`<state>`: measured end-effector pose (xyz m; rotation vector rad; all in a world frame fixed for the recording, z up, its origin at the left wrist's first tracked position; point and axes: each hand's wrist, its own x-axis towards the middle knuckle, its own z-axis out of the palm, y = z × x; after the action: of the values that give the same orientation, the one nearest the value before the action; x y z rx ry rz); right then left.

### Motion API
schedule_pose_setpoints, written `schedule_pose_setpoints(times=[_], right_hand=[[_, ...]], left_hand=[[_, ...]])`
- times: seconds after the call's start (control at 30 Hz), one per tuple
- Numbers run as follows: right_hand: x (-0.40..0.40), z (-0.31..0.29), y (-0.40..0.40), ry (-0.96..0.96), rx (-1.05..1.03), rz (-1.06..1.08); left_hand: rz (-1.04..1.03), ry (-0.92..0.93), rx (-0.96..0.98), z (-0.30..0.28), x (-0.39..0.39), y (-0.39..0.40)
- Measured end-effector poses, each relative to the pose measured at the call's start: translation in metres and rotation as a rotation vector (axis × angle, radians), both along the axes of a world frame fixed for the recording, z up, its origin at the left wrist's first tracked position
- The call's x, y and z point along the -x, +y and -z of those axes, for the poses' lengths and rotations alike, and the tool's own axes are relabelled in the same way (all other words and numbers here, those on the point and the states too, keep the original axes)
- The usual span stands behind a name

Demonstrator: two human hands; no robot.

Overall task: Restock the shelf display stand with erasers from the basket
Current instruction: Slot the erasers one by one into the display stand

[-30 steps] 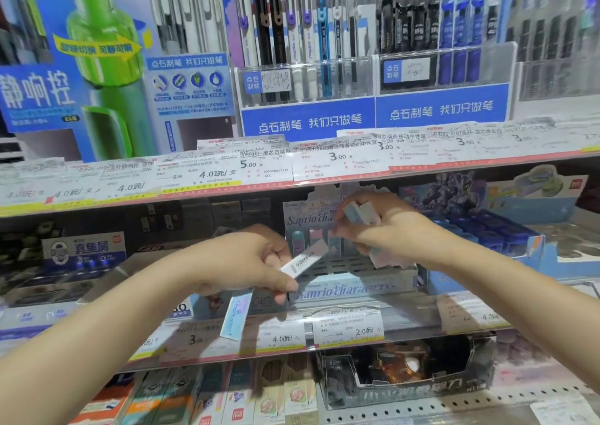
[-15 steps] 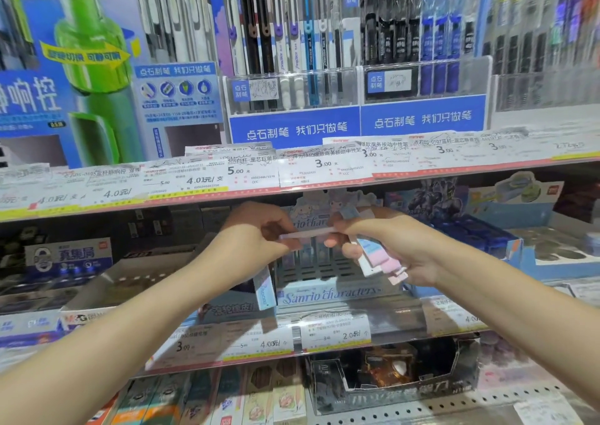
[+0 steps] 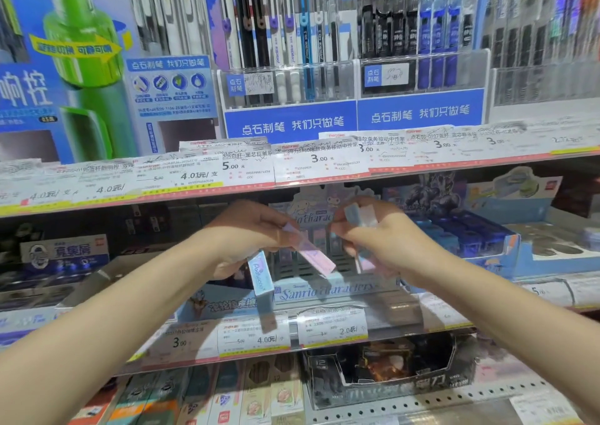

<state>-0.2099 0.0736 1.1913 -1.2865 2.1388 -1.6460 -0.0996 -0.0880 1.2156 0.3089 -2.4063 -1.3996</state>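
the shelf [image 3: 324, 337] with its price tags carries the display stand [image 3: 328, 289], lettered "sanrio characters", slotted and set back in the middle. both hands are raised in front of it. the left hand [image 3: 240, 239] pinches a pink eraser [image 3: 313, 255] slanting down toward the stand's slots and also grips a pale blue eraser [image 3: 261, 276] hanging below the palm. the right hand [image 3: 386, 242] grips a bundle of erasers [image 3: 362, 216], blue and white ends sticking up, pink ends below.

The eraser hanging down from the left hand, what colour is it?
Light blue eraser, with curly writing on its wrapper; the head view shows it.
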Motion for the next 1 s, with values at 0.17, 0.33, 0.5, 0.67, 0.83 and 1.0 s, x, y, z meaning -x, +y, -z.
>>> schedule_pose_setpoints(times=[0.17, 0.33, 0.5, 0.67, 0.83, 1.0], right_hand=[[-0.007, -0.022, -0.002, 0.074, -0.267, -0.019], [0.000, -0.027, -0.006, -0.022, -0.415, 0.030], [0.000, -0.026, -0.003, -0.137, -0.426, -0.036], [-0.001, -0.022, -0.004, -0.198, -0.167, -0.109], [0.006, -0.021, -0.010, -0.171, -0.078, -0.026], [0.016, -0.024, -0.014, 0.001, -0.127, -0.077]], left_hand=[[0.057, -0.081, 0.174, -0.005, 0.001, 0.002], [0.043, -0.030, 0.108, -0.004, 0.004, 0.007], [0.055, -0.003, -0.164, 0.001, 0.004, 0.014], [0.115, -0.014, -0.284, 0.004, 0.006, 0.016], [0.021, -0.029, 0.007, 0.013, 0.011, 0.013], [0.024, -0.023, 0.123, 0.009, 0.011, 0.017]])
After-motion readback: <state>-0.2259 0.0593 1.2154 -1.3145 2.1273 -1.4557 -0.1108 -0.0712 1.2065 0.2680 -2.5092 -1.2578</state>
